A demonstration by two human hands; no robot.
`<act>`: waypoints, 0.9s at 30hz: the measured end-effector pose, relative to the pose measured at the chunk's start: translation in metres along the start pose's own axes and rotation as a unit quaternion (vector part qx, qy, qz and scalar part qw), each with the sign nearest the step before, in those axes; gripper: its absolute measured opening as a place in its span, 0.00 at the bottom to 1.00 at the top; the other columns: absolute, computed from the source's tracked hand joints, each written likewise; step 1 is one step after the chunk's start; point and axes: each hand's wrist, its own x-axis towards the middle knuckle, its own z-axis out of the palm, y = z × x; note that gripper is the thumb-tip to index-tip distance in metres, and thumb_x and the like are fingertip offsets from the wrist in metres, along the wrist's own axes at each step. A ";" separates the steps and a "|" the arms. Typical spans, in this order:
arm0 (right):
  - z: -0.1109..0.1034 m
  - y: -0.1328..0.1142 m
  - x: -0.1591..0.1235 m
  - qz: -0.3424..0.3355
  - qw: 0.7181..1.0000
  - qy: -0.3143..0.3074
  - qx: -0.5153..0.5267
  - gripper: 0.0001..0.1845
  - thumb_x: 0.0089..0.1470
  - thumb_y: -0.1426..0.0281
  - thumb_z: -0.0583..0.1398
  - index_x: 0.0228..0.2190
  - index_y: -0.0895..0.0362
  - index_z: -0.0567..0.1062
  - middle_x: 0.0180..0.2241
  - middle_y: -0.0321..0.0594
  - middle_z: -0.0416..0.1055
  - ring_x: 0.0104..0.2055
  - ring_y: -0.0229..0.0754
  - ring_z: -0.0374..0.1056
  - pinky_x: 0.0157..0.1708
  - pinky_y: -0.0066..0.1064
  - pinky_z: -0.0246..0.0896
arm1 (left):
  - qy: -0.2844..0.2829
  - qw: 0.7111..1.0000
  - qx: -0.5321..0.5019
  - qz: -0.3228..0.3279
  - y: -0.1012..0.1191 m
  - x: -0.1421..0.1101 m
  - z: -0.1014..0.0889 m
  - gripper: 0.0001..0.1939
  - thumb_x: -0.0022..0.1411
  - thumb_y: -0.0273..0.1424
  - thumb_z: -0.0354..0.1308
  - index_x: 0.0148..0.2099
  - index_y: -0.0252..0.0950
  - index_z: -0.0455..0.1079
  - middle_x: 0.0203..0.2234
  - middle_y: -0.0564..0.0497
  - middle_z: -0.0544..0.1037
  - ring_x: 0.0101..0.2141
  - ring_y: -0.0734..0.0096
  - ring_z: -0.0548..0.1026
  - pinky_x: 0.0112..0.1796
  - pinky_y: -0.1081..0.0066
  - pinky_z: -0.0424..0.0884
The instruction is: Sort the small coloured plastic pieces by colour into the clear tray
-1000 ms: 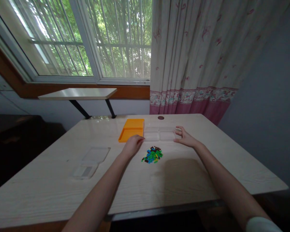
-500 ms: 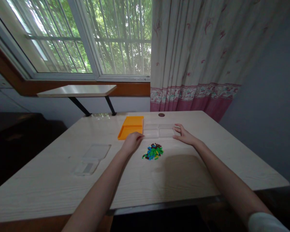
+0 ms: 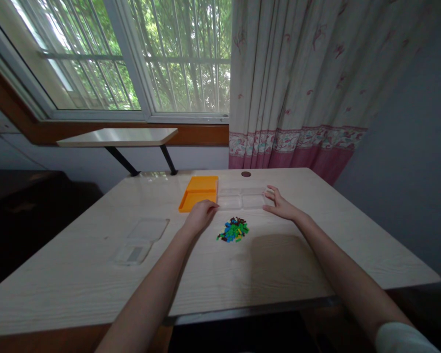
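A clear plastic compartment tray (image 3: pixel 241 200) lies flat on the table. At its near left corner is my left hand (image 3: pixel 201 214), its thumb and fingers pinched together on the tray's edge. My right hand (image 3: pixel 282 205) is at the tray's right end, fingers and thumb spread apart along that side. A pile of small green, blue, brown and yellow plastic pieces (image 3: pixel 233 230) sits just in front of the tray. Touching or nearly touching the tray's left side is an open orange case (image 3: pixel 199 193).
An open clear plastic box (image 3: pixel 141 242) lies to the left on the wooden table (image 3: pixel 279 299). Behind are a raised shelf (image 3: pixel 121 138) on black brackets, a round brown cable cover (image 3: pixel 246 174), a barred window and a floral curtain (image 3: pixel 297 88).
Almost nothing differs. Both hands stay at the tray's ends, and the whole view shifts very slightly.
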 end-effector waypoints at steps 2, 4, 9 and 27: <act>0.000 0.000 0.000 -0.004 1.000 0.003 -0.002 0.46 0.47 0.59 0.61 0.57 0.55 0.40 0.55 0.58 0.55 0.59 0.44 0.50 0.57 0.45 0.42 | 0.002 1.000 0.002 0.003 0.000 0.000 0.000 0.13 0.58 0.32 0.50 0.38 0.34 0.73 0.34 0.44 0.77 0.36 0.63 0.73 0.40 0.67 0.67; 0.001 0.000 0.000 -0.008 1.000 0.008 -0.006 0.46 0.46 0.59 0.61 0.56 0.56 0.40 0.55 0.59 0.56 0.59 0.45 0.52 0.57 0.45 0.43 | 0.005 1.000 0.003 0.007 0.000 0.000 0.001 0.13 0.58 0.33 0.50 0.39 0.34 0.73 0.34 0.44 0.77 0.36 0.63 0.73 0.40 0.67 0.67; 0.000 -0.002 0.000 -0.003 1.000 0.011 -0.006 0.47 0.45 0.59 0.61 0.57 0.58 0.40 0.53 0.59 0.57 0.58 0.45 0.53 0.56 0.45 0.44 | 0.005 1.000 0.009 0.009 -0.002 0.000 0.002 0.13 0.59 0.33 0.49 0.39 0.34 0.73 0.34 0.45 0.77 0.36 0.63 0.73 0.39 0.67 0.67; 0.002 -0.002 0.000 0.005 0.994 0.104 -0.032 0.44 0.47 0.56 0.59 0.57 0.53 0.40 0.54 0.56 0.55 0.50 0.48 0.59 0.49 0.48 0.55 | -0.062 0.969 0.145 -0.188 -0.034 -0.039 -0.102 0.30 0.47 0.51 0.53 0.45 0.33 0.69 0.40 0.40 0.75 0.39 0.54 0.73 0.39 0.64 0.66</act>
